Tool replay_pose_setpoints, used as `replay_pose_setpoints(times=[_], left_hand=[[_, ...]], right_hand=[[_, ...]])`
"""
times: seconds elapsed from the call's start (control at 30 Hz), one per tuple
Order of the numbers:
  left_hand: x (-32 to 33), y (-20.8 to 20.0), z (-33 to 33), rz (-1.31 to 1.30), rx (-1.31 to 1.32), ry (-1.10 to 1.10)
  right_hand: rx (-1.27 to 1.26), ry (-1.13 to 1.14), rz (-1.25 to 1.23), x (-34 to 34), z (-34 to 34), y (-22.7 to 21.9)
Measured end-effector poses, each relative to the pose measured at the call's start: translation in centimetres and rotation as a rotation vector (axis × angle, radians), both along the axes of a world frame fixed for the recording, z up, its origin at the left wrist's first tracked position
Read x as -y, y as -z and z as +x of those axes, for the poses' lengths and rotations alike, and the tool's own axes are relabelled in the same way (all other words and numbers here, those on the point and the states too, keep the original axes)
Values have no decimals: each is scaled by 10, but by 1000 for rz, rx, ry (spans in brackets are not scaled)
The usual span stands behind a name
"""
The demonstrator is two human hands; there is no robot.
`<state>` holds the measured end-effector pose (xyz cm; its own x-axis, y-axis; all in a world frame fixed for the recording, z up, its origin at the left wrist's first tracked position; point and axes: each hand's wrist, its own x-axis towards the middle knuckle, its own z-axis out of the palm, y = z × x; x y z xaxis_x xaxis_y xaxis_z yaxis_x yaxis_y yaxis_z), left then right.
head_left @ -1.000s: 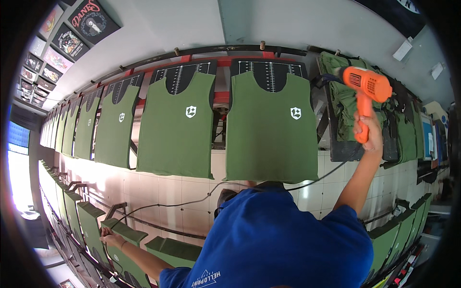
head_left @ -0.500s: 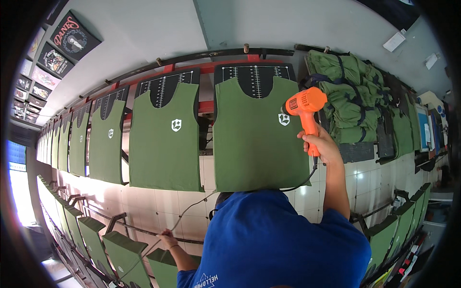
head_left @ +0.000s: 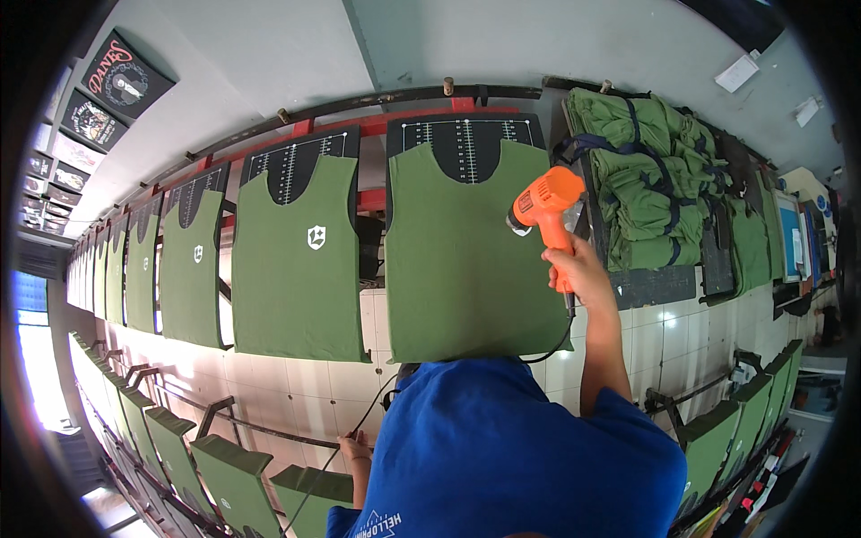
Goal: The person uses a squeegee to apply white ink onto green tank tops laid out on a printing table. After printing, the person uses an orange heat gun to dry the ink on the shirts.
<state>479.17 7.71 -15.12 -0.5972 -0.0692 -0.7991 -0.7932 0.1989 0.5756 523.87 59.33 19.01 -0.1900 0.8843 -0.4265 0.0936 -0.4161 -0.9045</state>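
My right hand (head_left: 581, 271) is closed round the handle of an orange heat gun (head_left: 547, 199). Its dark nozzle points left, over a white shield emblem (head_left: 521, 231) that it mostly covers. Beneath lies a green sleeveless garment (head_left: 466, 269), flat on a black board (head_left: 517, 131) with white ruler marks. Down by my left side, my left hand (head_left: 356, 446) has its fingers closed on a thin dark cord (head_left: 316, 484). A black cable (head_left: 558, 345) hangs from the gun's handle toward my body.
More boards with green garments (head_left: 296, 269) line up to the left on a red and black frame. Folded green garments with navy straps (head_left: 650, 193) are piled at right. A second row of boards (head_left: 235, 471) stands behind me, beyond a tiled floor (head_left: 287, 390).
My right hand and the heat gun have shifted slightly left, so the nozzle hides more of the emblem. My left hand has drawn in toward my body with the cord.
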Motion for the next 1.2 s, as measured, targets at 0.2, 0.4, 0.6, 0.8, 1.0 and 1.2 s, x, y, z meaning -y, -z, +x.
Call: replay_pose_setpoints(times=[0.2,0.4,0.6,0.8,1.0,1.2], left_hand=[[-1,-26,-11,-24,36,-73],[2,-30,-9,-48,23,4],[-17,-33,5,-46,16,127],[-19,-23,10,-44,40,93],[-20,-23,18,-38,102,77],[-3,-18,13,-4,144,127]], right_hand=[[-31,14,23,-5,-1,10],[-33,35,-6,-7,-4,10],[-21,34,-10,-10,-8,12],[-18,19,1,-10,-9,11],[-13,12,-14,-9,-11,7],[12,-10,-33,-6,-7,7]])
